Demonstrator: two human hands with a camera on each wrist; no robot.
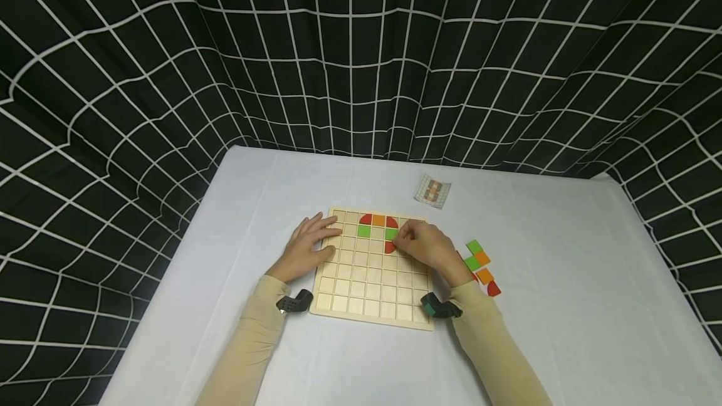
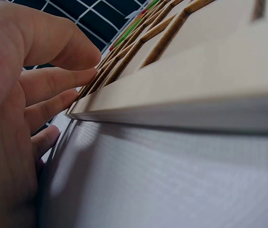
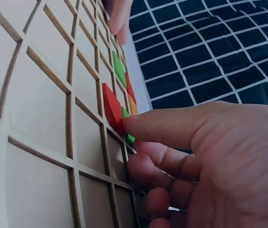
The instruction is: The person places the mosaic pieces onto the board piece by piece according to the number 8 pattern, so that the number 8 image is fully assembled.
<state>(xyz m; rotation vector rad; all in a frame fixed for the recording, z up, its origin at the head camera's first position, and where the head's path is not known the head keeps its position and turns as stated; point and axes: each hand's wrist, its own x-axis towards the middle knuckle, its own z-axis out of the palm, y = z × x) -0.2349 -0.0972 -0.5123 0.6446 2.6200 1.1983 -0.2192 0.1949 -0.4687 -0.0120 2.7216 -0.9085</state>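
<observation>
A wooden grid board (image 1: 358,290) lies on the white table. My left hand (image 1: 307,249) rests with spread, relaxed fingers at its upper left edge, fingertips over the rim. My right hand (image 1: 425,244) pinches a red quarter-circle tile (image 1: 389,247) at its right side; in the right wrist view the thumb meets the corner of that red tile (image 3: 112,108). Directly above it on the board is a green square tile (image 1: 391,234). Another green tile (image 1: 364,230) sits further left. Along the top row lie a red tile (image 1: 366,219), an orange square tile (image 1: 378,220) and a second red tile (image 1: 392,222).
Right of the board, partly behind the right wrist, lie loose tiles: green (image 1: 474,246), orange (image 1: 485,276), red (image 1: 493,288) and several others. A small printed pattern card (image 1: 433,191) is beyond the board. Black curtains with white grid lines (image 1: 350,49) surround the table (image 1: 575,281).
</observation>
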